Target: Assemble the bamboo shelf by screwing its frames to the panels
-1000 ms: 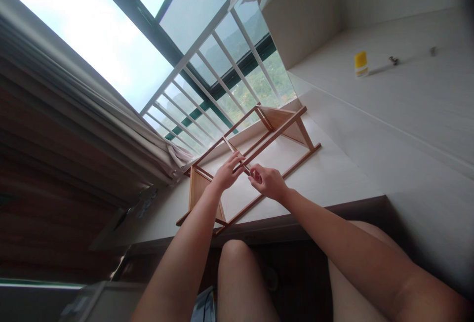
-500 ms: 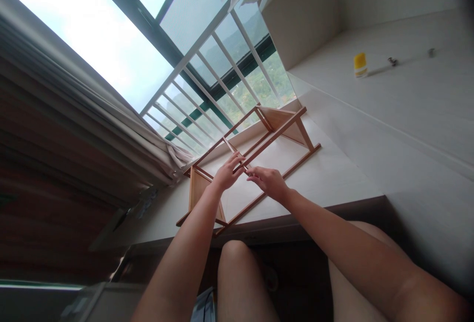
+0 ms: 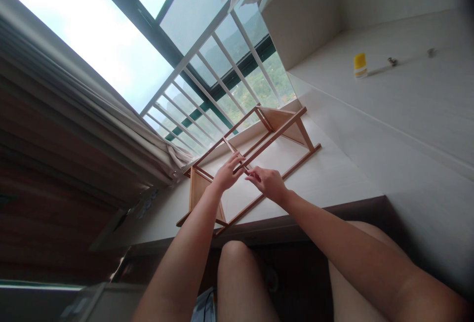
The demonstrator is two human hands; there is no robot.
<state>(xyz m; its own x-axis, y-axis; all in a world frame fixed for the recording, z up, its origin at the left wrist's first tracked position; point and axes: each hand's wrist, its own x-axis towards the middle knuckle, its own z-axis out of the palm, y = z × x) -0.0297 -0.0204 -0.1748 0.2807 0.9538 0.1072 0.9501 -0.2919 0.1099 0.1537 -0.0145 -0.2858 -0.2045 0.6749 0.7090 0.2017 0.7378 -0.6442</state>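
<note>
A wooden rack frame (image 3: 276, 134) of thin rails and triangular end pieces lies on the white windowsill (image 3: 333, 174) in front of me. My left hand (image 3: 226, 174) grips a short cross rail near the middle of the frame, fingers wrapped over it. My right hand (image 3: 268, 182) is beside it, its fingertips pinched at the same rail's near end where it meets a long rail. What the right fingers pinch is too small to make out.
A yellow-capped small bottle (image 3: 360, 64) and a small metal part (image 3: 391, 60) lie on the white surface to the right. White window bars (image 3: 207, 90) and a curtain (image 3: 92, 109) are behind the frame. My knees (image 3: 237, 267) are below the sill's edge.
My right hand has shifted slightly left, closer to my left hand at the rail joint. The frame and left hand have stayed put.
</note>
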